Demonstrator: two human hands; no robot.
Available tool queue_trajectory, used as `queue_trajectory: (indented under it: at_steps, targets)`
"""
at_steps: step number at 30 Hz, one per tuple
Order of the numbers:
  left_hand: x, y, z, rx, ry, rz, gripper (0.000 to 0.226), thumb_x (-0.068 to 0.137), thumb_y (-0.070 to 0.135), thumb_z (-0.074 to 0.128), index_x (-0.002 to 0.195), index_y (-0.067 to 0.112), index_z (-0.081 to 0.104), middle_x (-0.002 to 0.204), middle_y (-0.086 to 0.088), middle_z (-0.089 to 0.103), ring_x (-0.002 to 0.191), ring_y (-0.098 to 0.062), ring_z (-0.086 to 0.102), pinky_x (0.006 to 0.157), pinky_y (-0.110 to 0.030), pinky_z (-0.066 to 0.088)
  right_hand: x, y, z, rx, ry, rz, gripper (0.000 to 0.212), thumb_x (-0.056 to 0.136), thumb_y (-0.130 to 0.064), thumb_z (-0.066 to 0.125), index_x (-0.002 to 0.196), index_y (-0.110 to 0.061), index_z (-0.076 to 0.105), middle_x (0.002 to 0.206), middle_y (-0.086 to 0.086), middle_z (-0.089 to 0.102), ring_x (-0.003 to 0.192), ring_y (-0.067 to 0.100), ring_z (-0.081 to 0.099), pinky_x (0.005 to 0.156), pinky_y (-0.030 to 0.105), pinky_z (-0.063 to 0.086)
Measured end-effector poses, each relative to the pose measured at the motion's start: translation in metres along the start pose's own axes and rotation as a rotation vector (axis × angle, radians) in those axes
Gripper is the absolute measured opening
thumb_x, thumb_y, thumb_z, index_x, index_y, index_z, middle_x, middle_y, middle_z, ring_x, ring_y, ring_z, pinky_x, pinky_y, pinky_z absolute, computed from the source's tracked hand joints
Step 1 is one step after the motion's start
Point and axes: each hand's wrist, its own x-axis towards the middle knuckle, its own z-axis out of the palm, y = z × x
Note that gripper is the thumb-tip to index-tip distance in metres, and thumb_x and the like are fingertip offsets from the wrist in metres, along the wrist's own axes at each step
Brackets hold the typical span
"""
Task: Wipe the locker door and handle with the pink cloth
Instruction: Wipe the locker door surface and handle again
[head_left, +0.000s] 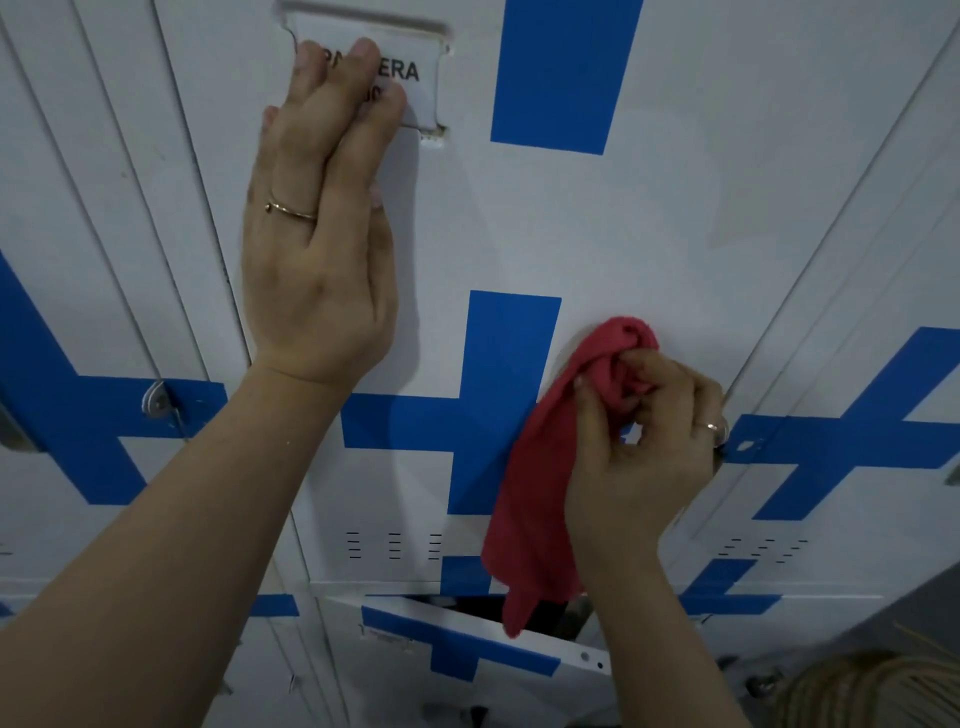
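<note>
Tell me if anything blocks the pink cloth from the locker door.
Nothing visible does: the right hand holds the pink cloth bunched against the locker door. Higher up, the left hand lies flat over the name label, covering that patch.

bg: adj white lockers (93, 218) w/ blue stripes (841, 439) | lower door (569, 652) ajar | light dim, even

The left hand (317, 234) lies flat on the locker door (545, 223) at 10 o'clock, its fingertips over the label card (423, 73) at 12. At 4 o'clock the right hand (639, 441) pinches the cloth (540, 478), which hangs toward 5, with the vent slots (395, 545) at 7.
</note>
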Motion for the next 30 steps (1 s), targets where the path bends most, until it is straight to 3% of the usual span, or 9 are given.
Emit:
queue_trajectory:
  at_steps: [4, 7, 12, 17, 22, 25, 27, 30]
  targets:
    - [0.000, -0.001, -0.002, 0.008, 0.005, 0.002, 0.036, 0.092, -0.011, 0.034, 0.127, -0.007, 0.045, 0.131, -0.017, 0.038, 0.127, -0.041, 0.032, 0.112, -0.047, 0.026, -0.030, 0.012, -0.002, -0.091, -0.097, 0.074, 0.026, 0.072, -0.015, 0.064, 0.091, -0.011, 0.047, 0.087, 0.019, 0.055, 0.076, -0.003, 0.033, 0.075, -0.006, 0.029]
    - [0.000, 0.001, -0.001, 0.007, 0.002, -0.019, 0.037, 0.091, -0.013, 0.035, 0.126, -0.008, 0.047, 0.132, -0.017, 0.038, 0.128, -0.040, 0.031, 0.114, -0.041, 0.022, -0.023, 0.010, 0.004, -0.053, -0.060, 0.132, 0.031, 0.062, 0.003, 0.072, 0.083, -0.005, 0.051, 0.084, 0.010, 0.049, 0.073, -0.001, 0.033, 0.071, -0.006, 0.029]
    - [-0.001, 0.001, -0.002, 0.014, -0.007, -0.007, 0.035, 0.093, -0.010, 0.034, 0.125, -0.008, 0.047, 0.131, -0.019, 0.039, 0.127, -0.041, 0.031, 0.114, -0.038, 0.021, -0.002, -0.003, 0.012, -0.035, 0.010, 0.059, 0.038, 0.061, 0.012, 0.069, 0.089, -0.006, 0.050, 0.090, 0.005, 0.042, 0.078, 0.003, 0.036, 0.073, -0.002, 0.031]
    - [0.000, 0.001, -0.002, 0.002, -0.002, -0.002, 0.035, 0.093, -0.009, 0.032, 0.125, -0.008, 0.047, 0.131, -0.016, 0.038, 0.127, -0.042, 0.032, 0.114, -0.039, 0.020, -0.024, 0.006, 0.009, -0.109, -0.093, 0.032, 0.057, 0.056, 0.016, 0.072, 0.088, -0.017, 0.038, 0.090, 0.014, 0.046, 0.077, 0.003, 0.033, 0.075, -0.008, 0.027]
    - [0.000, 0.000, -0.002, -0.001, -0.004, 0.006, 0.036, 0.091, -0.011, 0.034, 0.125, -0.007, 0.047, 0.131, -0.016, 0.038, 0.127, -0.041, 0.031, 0.114, -0.040, 0.021, 0.003, -0.004, 0.013, -0.078, 0.016, -0.073, 0.033, 0.062, 0.015, 0.066, 0.084, -0.004, 0.051, 0.087, 0.011, 0.044, 0.078, 0.004, 0.034, 0.072, -0.002, 0.030]
    - [-0.001, 0.000, -0.001, 0.000, 0.000, 0.016, 0.038, 0.089, -0.015, 0.035, 0.125, -0.007, 0.047, 0.130, -0.017, 0.039, 0.127, -0.042, 0.031, 0.113, -0.041, 0.023, 0.003, -0.002, 0.012, -0.092, -0.016, -0.113, 0.028, 0.069, 0.004, 0.059, 0.090, -0.008, 0.047, 0.088, 0.020, 0.049, 0.082, 0.003, 0.034, 0.075, -0.004, 0.028]
    - [-0.001, -0.001, -0.002, 0.000, 0.003, 0.008, 0.039, 0.089, -0.016, 0.035, 0.125, -0.008, 0.047, 0.131, -0.017, 0.039, 0.127, -0.042, 0.031, 0.112, -0.043, 0.024, -0.010, 0.004, 0.007, -0.123, -0.094, -0.108, 0.035, 0.067, 0.004, 0.061, 0.091, -0.012, 0.041, 0.090, 0.026, 0.050, 0.082, 0.007, 0.036, 0.078, -0.006, 0.027]
    - [-0.001, 0.000, -0.002, -0.003, -0.004, 0.007, 0.040, 0.087, -0.018, 0.036, 0.125, -0.008, 0.046, 0.131, -0.016, 0.038, 0.127, -0.042, 0.031, 0.113, -0.043, 0.023, -0.013, 0.005, 0.007, -0.122, -0.112, -0.100, 0.053, 0.056, 0.019, 0.069, 0.087, -0.013, 0.041, 0.087, 0.025, 0.049, 0.079, 0.006, 0.035, 0.077, -0.006, 0.027]
